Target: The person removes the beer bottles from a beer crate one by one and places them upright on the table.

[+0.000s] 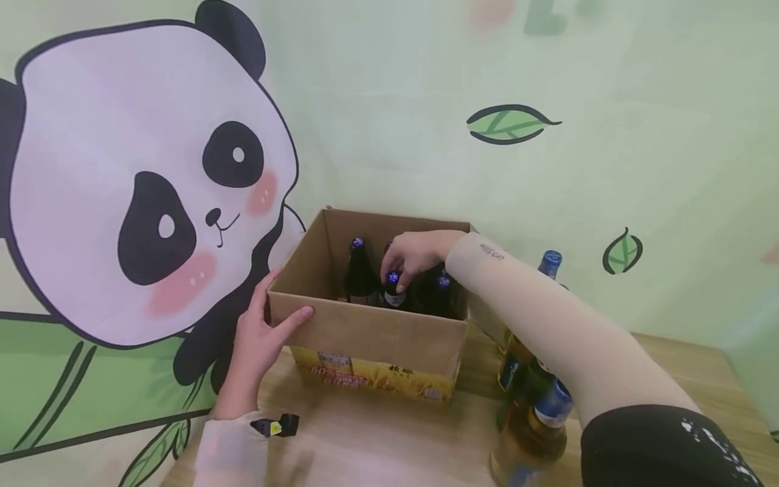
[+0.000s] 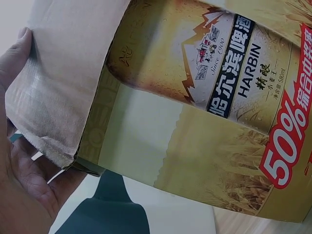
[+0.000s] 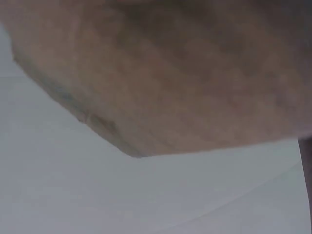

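An open-topped cardboard box with yellow printed sides stands on the table in the head view. My left hand grips its near left corner, thumb over the front flap and fingers along the left side. The left wrist view shows this hand beside the beer-printed box side. My right hand reaches into the box and holds a dark beer bottle near its blue cap. Another dark bottle stands to the left inside, and one to the right. Blurred skin fills much of the right wrist view.
Several bottles stand on the wooden table right of the box, partly under my right forearm, including an amber bottle with blue foil in front. A wall covering with a printed panda rises directly behind.
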{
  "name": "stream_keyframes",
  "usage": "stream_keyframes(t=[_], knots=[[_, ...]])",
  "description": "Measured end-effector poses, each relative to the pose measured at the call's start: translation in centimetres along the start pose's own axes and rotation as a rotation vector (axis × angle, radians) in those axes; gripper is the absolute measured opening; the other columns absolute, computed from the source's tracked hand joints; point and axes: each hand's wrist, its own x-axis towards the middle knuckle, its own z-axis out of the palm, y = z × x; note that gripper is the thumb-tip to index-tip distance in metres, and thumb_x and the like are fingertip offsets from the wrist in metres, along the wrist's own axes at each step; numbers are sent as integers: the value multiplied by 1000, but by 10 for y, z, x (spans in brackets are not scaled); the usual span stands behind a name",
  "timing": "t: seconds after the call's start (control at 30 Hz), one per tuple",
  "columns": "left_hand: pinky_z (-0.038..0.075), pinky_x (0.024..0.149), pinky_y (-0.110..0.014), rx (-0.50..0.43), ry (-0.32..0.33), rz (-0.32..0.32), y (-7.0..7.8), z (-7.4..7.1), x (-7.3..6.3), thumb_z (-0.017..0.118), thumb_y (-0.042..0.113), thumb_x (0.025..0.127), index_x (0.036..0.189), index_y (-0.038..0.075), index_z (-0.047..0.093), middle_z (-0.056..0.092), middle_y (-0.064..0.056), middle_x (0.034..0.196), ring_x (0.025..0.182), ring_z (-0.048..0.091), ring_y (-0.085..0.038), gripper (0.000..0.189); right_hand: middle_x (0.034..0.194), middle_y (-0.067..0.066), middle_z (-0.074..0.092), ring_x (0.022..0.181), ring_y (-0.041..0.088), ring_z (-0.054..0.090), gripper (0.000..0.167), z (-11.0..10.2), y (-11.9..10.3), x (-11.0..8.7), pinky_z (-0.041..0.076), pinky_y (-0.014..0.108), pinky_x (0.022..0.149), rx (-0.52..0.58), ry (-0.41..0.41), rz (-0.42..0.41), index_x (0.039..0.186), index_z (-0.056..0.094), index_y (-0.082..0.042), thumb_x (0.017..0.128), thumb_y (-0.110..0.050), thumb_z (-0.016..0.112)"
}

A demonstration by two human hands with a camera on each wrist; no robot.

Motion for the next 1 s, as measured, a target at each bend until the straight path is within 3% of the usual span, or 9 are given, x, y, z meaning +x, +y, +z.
stream_keyframes(t=[0.23, 0.47, 0.7, 0.83, 1.0], knots=[[47, 98, -64, 6, 2, -1, -3, 0, 1, 78, 53, 84, 152, 54, 27, 47, -11, 150, 127, 53, -38, 85, 125, 1, 67, 123, 20, 60, 28, 1, -2, 1, 46, 37, 107, -19, -17, -18, 116, 75, -17, 88, -21, 79], [47, 98, -64, 11, 9, 12, -3, 0, 2, 78, 53, 83, 152, 53, 27, 48, -10, 150, 127, 53, -38, 85, 113, -1, 72, 99, 15, 62, 22, -1, -6, 1, 52, 33, 93, -152, 5, -92, 113, 75, -15, 92, -21, 76], [47, 98, -64, 1, 6, 9, -3, 0, 1, 78, 52, 84, 152, 53, 27, 46, -9, 151, 128, 52, -38, 85, 111, -1, 72, 101, 14, 64, 22, -4, -10, -1, 52, 32, 95, -177, 47, -114, 112, 74, -14, 93, -26, 75], [46, 99, -64, -3, 3, 18, -3, 1, 2, 78, 50, 84, 152, 53, 27, 47, -10, 151, 128, 52, -38, 85, 109, -1, 72, 94, 14, 62, 24, -12, -17, -3, 52, 32, 90, -200, 54, -129, 113, 74, -13, 93, -27, 74], [45, 100, -65, -13, 6, 19, -3, 1, 3, 78, 50, 84, 153, 52, 28, 47, -10, 151, 128, 52, -38, 84, 112, 1, 72, 99, 16, 64, 23, -31, -32, -11, 51, 34, 96, -197, 92, -128, 114, 74, -12, 94, -24, 74]])
